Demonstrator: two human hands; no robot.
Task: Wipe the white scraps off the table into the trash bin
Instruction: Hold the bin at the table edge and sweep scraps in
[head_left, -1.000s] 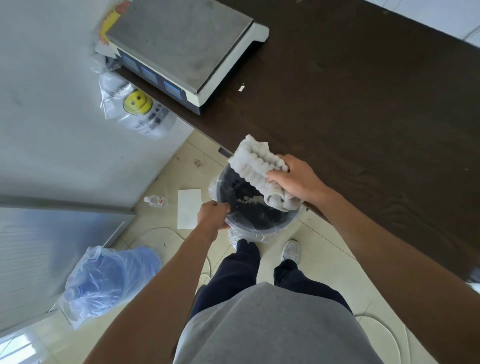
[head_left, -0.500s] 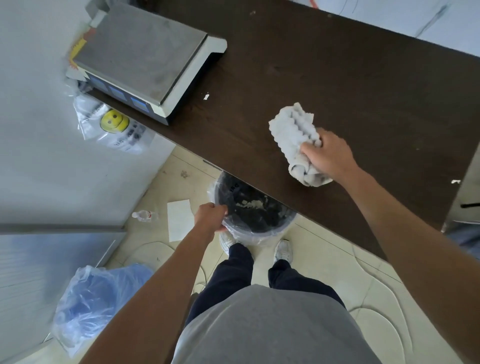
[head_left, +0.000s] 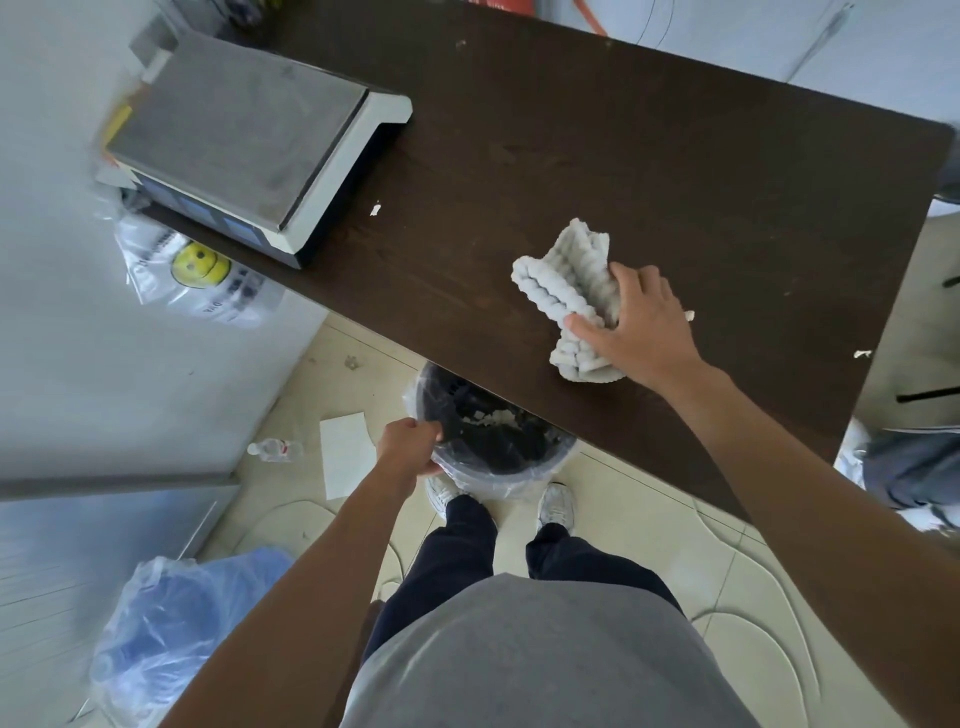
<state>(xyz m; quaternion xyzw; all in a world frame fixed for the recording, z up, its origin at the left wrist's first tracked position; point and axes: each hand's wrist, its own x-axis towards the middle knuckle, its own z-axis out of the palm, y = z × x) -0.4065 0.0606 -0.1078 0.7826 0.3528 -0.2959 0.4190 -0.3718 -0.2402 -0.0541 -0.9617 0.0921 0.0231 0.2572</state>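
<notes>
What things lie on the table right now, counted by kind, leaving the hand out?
Scale: 1
Cloth: 1
White scraps: 3
Total: 5

Just the one wide-angle view here, worn on the person's head, tipped steeply down and forward over their own chest, close above the dark bench (head_left: 675, 156), both forearms filling the lower frame and the floor (head_left: 727, 571) showing beneath.
</notes>
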